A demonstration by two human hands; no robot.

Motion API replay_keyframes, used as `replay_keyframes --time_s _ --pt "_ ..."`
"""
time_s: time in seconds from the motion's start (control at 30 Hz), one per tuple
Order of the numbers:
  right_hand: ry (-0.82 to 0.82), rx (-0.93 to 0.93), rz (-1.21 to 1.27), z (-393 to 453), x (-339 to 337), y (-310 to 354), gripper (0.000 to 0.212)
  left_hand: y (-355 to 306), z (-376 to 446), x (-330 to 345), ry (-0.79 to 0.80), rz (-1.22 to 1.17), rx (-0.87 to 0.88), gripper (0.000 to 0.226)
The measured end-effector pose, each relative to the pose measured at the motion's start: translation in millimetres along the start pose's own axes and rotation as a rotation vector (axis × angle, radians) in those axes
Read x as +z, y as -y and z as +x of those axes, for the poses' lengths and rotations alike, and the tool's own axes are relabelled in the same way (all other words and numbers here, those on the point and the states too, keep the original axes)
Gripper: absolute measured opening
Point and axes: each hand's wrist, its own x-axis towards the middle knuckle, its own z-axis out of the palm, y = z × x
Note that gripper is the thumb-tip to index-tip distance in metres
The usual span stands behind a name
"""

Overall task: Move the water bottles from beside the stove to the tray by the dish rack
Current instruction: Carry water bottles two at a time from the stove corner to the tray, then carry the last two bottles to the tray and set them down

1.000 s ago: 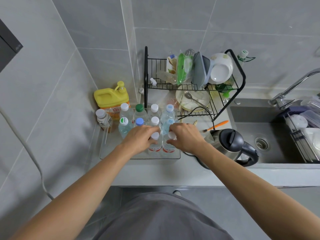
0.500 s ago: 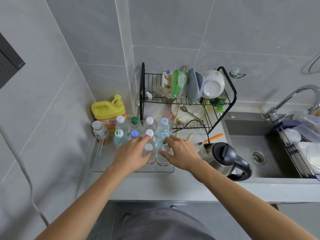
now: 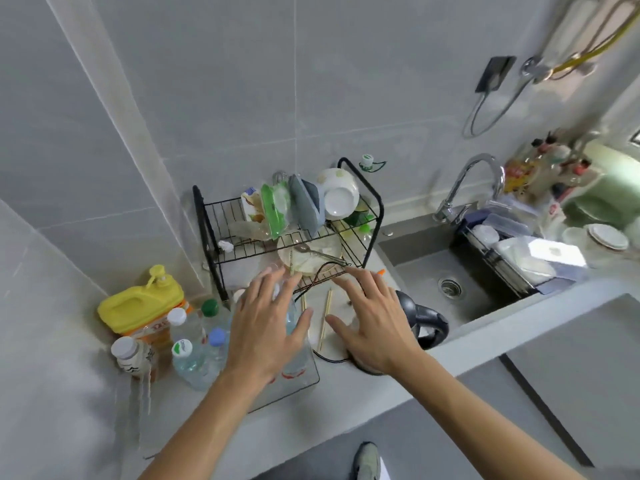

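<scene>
against the left wall, on the pale grey surface (image 3: 194,441), a yellow detergent jug (image 3: 142,303) and a small white-capped bottle (image 3: 133,356) stand just outside the clear tray (image 3: 298,388), so the tray's floor is kept for the water bottles (image 3: 194,344). those stand upright and packed cap to cap in the tray, close beside the black dish rack (image 3: 291,233), which i judge is exactly where the task wants them. my left hand (image 3: 268,330) hovers over the right part of the cluster with its grip released, fingers spread and straight, holding nothing; part of the group is hidden under it. two chopsticks (image 3: 325,318) lie on the surface between my hands. my right hand (image 3: 372,323) is likewise released and flat, empty, above the black kettle (image 3: 424,320) and its cord, so i'd say both hands are coming off the bottles rather than reaching for one. further right the surface drops into a grey sink (image 3: 426,271) under a chrome tap (image 3: 467,181), with containers stacked at its far side. grey tiled walls close in the corner, and a shoe (image 3: 367,460) shows on the floor below.
</scene>
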Motion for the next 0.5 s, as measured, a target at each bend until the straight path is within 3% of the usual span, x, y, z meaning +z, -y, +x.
replay_keyframes --time_s 0.23,0.5 --pt "-0.125 0.355 -0.038 -90.6 -56.9 -86.7 0.069 -115.0 41.9 33.0 0.093 -0.104 0.300 0.064" --pt "-0.269 0.747 -0.105 -243.4 -134.1 -203.0 0.072 -317.4 43.7 95.6 0.219 -0.159 0.608 0.067"
